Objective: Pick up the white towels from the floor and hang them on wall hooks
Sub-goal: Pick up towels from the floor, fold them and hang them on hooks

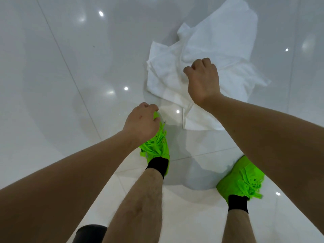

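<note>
Towel (206,55), white, crumpled on glossy white tile floor (61,67), spread ahead of and under the right hand (203,81). Right hand sits over the towel's middle, fingers curled down into the cloth; cannot tell if they actually pinch it or only hover, fingertips hidden behind the knuckles. Towel's far end runs up and away beyond the right hand's knuckles, one pointed corner sticks out to the right of that hand, a folded hemmed edge lies just below its wrist. Near-left corner of the towel lies between the two hands. Left hand (142,120) hangs lower and to the left of the right one, fingers loosely curled, holding nothing, clear of the towel edge, directly above the left green shoe (157,146). Right green shoe (242,179) sits below and behind the right forearm, well apart from the towel's near edge. Both shoes have black socks above. Bare tile stretches wide to the left of the left hand and ahead of it, grout lines running diagonally; more bare tile to the right of the towel's corner. Small ceiling-light reflections dot the floor.
</note>
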Available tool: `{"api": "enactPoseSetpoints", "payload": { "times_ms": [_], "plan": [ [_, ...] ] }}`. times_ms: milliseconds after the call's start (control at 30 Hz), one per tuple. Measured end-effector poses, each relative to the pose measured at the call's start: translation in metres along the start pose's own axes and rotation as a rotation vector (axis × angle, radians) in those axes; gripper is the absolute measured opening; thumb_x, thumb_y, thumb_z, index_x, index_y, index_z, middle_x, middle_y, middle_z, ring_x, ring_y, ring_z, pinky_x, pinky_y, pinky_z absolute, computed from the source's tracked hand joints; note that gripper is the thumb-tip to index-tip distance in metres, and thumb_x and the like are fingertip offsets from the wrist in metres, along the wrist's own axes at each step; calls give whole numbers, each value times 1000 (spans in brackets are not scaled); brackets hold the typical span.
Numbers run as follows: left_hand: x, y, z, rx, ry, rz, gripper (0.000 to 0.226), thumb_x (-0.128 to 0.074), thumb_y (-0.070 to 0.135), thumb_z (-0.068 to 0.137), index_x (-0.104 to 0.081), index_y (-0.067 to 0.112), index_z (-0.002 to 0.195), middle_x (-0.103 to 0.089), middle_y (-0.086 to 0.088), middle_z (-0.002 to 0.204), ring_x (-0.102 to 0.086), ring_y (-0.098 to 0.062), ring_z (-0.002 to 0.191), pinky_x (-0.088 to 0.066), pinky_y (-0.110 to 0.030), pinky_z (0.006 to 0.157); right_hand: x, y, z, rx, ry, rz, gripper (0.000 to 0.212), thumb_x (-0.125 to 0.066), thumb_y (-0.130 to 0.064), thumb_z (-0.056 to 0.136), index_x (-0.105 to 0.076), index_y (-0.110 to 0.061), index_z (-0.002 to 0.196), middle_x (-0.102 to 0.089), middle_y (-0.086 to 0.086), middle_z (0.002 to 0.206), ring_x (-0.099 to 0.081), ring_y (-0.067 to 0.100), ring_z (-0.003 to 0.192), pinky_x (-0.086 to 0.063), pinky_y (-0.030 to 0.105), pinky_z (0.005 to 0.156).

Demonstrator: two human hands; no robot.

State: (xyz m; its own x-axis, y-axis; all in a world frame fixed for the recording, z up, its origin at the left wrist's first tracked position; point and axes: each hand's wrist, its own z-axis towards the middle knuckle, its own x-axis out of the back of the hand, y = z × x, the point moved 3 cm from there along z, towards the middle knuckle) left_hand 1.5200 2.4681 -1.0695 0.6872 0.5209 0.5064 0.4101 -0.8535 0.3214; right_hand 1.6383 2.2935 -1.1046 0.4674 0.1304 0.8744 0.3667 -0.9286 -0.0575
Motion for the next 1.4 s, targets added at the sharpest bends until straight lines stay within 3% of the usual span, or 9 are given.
{"api": "enactPoseSetpoints", "payload": {
  "times_ms": [167, 400, 567, 667, 767, 867, 1067, 1233, 1400],
  "plan": [
    [13, 5, 5, -18, 25, 6, 38, -53, 29, 93, -55, 20, 130, -53, -7, 128, -51, -28, 117, -37, -31, 96, 6, -3, 6, 86, -85, -119, 68, -52, -5, 84, -35, -29, 146, -24, 22, 149, -28, 42, 132, -32, 50, 100],
    [7, 9, 14, -20, 21, -9, 37, -53, 30, 94, -55, 21, 130, -53, -6, 128, -52, -27, 116, -37, -31, 95, -1, 1, 22, 49, -38, -64, 29, -64, -4, 79, -53, -8, 106, -51, 15, 106, -47, 33, 96, -39, 41, 77],
    [-4, 5, 12, -13, 7, 9, 38, -53, 32, 93, -55, 22, 130, -52, -5, 129, -52, -26, 116, -38, -29, 93, -14, 0, 23, 117, -77, 0, 49, -64, -22, 83, -51, -19, 130, -50, 16, 111, -46, 34, 100, -38, 41, 80],
    [-9, 6, 12, -9, 8, 4, 38, -54, 31, 93, -55, 22, 130, -53, -5, 128, -52, -25, 116, -36, -27, 89, -18, -2, 25, 101, -41, 23, 30, -60, -32, 89, -64, -11, 110, -52, 14, 110, -46, 33, 100, -34, 38, 76],
    [-6, 9, 11, -13, 0, 10, 39, -53, 31, 93, -54, 22, 131, -52, -5, 129, -51, -26, 116, -36, -28, 89, -19, -2, 23, -34, -3, 197, 17, -55, -10, 90, -67, -4, 100, -57, 13, 104, -50, 31, 97, -42, 37, 78],
    [7, 19, 4, -30, 20, 28, 39, -53, 30, 93, -55, 19, 130, -53, -8, 129, -52, -28, 116, -38, -30, 93, -5, -8, 6, -160, 8, 352, 31, -51, 5, 81, -64, -6, 106, -59, 13, 104, -54, 30, 95, -44, 32, 78],
    [58, 76, -41, -53, 94, 12, 44, -55, 28, 92, -51, 19, 135, -53, -9, 129, -53, -28, 116, -39, -32, 92, 77, -7, -61, -423, 7, 743, 63, -50, 5, 68, -43, -9, 129, -60, 12, 108, -58, 32, 97, -45, 35, 82],
    [129, 171, -106, -169, 205, 23, 51, -57, 24, 91, -43, 17, 140, -55, -13, 123, -55, -32, 111, -40, -35, 86, 186, 46, -126, -579, 48, 1074, 65, -52, 6, 70, -39, -18, 129, -53, -2, 100, -59, 23, 89, -52, 35, 73],
    [205, 296, -179, -271, 266, 72, 51, -57, 25, 91, -44, 18, 140, -52, -11, 130, -54, -31, 114, -42, -35, 91, 334, 131, -193, -554, 153, 1147, 58, -53, 6, 74, -46, -21, 125, -51, -4, 91, -56, 13, 79, -49, 25, 57]
  ]
}}
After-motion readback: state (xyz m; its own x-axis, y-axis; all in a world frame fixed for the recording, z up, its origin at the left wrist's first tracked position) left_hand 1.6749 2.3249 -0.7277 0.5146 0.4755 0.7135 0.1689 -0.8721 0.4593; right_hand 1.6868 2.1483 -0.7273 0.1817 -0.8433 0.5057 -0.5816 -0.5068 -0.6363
